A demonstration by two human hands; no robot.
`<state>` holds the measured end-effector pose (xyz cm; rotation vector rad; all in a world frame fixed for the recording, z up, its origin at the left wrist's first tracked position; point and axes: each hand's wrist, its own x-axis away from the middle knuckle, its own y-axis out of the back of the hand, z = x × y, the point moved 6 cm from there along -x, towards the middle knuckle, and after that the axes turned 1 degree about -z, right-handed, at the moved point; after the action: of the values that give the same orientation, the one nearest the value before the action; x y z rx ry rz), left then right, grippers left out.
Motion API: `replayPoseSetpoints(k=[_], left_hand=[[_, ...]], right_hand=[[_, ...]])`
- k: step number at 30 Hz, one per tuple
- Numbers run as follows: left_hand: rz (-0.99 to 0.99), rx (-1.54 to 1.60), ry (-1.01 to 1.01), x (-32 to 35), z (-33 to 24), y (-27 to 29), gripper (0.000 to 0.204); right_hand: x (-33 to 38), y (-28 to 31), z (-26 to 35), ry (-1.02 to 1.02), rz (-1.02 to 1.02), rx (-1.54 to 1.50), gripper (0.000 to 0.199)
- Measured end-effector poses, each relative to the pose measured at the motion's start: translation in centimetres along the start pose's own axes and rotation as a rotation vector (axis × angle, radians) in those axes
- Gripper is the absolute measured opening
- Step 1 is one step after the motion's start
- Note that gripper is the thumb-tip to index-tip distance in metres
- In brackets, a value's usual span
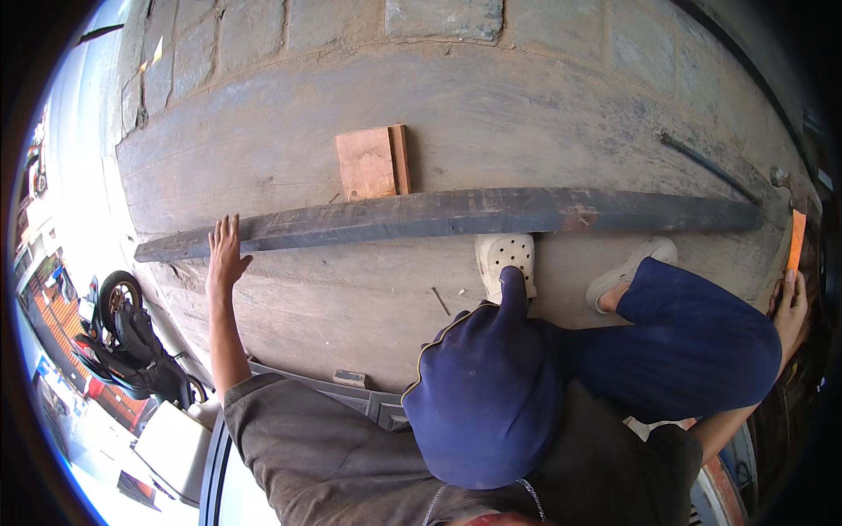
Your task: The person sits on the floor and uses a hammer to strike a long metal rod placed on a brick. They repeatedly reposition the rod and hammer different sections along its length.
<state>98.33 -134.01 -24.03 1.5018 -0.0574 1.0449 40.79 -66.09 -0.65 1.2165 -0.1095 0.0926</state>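
Observation:
A long dark wooden beam [491,210] lies across the ground in front of me. My left hand [225,254] rests on its left part, with the fingers stretched out over the top. At the far right, my right hand [793,309] is closed around the lower end of an orange handle. This appears to belong to a hammer [796,241], whose grey metal head points away from me near the beam's right end. Just beyond the beam's middle lie a flat reddish-brown wooden block [367,164] and a narrower piece [401,158] beside it.
A dark ridged metal rod [710,167] lies slantwise beyond the beam's right part. My cream clog [507,259] touches or nearly touches the beam's near side. Stone paving [342,35] borders the concrete at the back. A motorcycle [132,342] stands off to the left.

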Motion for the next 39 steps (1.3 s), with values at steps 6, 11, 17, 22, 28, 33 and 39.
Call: replayPoseSetpoints(k=[6,11,17,22,28,33,39], left_hand=[[-0.122,0.325,-0.505,3.5,-25.0,6.3,0.093],[-0.455,1.474,0.290,8.2,-22.6,-9.4,0.077],[-1.080,2.302,0.886,5.2,-20.5,-14.8,0.093],[-1.172,2.271,1.025,0.2,-19.1,-10.2,0.071],[-1.069,2.199,1.267,0.7,-16.8,-11.5,0.054],[-1.094,2.178,1.368,0.3,-13.9,-10.2,0.036],[-1.067,2.211,1.323,-2.6,2.2,-12.8,0.036]], right_hand=[[-0.3,-1.2,1.1,0.033,0.108,-0.034,0.028],[0.3,0.0,-0.8,0.002,0.124,-0.044,0.026],[1.3,1.0,-1.9,-0.068,0.063,-0.032,0.027],[1.0,0.6,-1.7,0.018,0.117,-0.075,0.027],[1.1,0.8,-2.3,0.018,0.149,-0.122,0.026],[1.9,0.8,-1.8,0.022,0.127,-0.093,0.028],[2.3,0.1,-0.4,-0.004,0.153,-0.118,0.027]])
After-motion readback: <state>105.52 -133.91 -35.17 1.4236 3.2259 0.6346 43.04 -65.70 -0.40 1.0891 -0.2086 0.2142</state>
